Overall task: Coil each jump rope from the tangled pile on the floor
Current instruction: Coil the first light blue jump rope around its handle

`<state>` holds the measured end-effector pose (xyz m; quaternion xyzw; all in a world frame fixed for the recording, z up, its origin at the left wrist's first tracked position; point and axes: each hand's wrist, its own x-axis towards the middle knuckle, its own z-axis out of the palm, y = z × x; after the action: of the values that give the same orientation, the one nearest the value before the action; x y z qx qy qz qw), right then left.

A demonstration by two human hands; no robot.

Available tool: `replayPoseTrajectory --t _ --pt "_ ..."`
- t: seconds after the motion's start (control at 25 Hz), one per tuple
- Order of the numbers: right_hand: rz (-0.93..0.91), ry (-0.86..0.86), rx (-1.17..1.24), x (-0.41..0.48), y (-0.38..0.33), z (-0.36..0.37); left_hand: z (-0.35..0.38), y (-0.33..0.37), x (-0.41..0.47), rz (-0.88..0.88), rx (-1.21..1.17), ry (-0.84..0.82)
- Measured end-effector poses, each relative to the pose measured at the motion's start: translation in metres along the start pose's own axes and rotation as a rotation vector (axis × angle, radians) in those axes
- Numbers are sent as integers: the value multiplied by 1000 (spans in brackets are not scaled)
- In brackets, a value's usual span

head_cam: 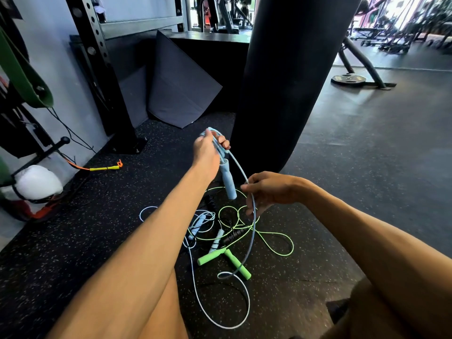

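This is a gym: a black cylindrical punching bag (pixel 288 81) hangs over black rubber flooring flecked with white (pixel 97 228), beside a black steel rack upright drilled with holes (pixel 97 57). A round black weight plate (pixel 348 79) lies on the floor farther back, with dark exercise machines (pixel 401 33) beyond. Green, blue and black jump ropes (pixel 212 256) lie tangled on the floor.

Blue jump rope (pixel 228 179) partly looped, raised, handle dangling, cord trailing to floor (pixel 97 241); green rope (pixel 223 259), light-blue rope (pixel 198 226), black rope (pixel 233 236) tangled there.
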<state>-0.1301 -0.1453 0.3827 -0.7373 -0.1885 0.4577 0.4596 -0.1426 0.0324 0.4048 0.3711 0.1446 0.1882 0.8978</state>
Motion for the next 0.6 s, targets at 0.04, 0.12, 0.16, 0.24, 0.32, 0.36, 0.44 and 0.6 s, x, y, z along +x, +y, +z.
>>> replayPoseTrajectory --t 0.04,0.12,0.16,0.24,0.32,0.36,0.44,0.6 --pt "3 -11 -20 -2 0 2 -3 1 5 69 71 47" --pt "-33 36 -98 -2 -1 1 -9 1 12 185 249 102" --pt "-70 93 -176 -1 -1 0 -12 2 13 224 312 101" --pt "-152 252 -371 3 -2 -3 -15 1 11 281 412 67" --pt "-259 377 -548 7 -4 -7 -17 -1 11 322 543 22" --pt "-328 417 -634 7 -6 -8 -17 -3 10 335 609 -5" --pt "-438 463 -765 6 -12 -10 -18 -6 11 324 749 -63" --pt "-615 556 -870 0 -24 -11 -15 -10 -3 208 1132 -273"
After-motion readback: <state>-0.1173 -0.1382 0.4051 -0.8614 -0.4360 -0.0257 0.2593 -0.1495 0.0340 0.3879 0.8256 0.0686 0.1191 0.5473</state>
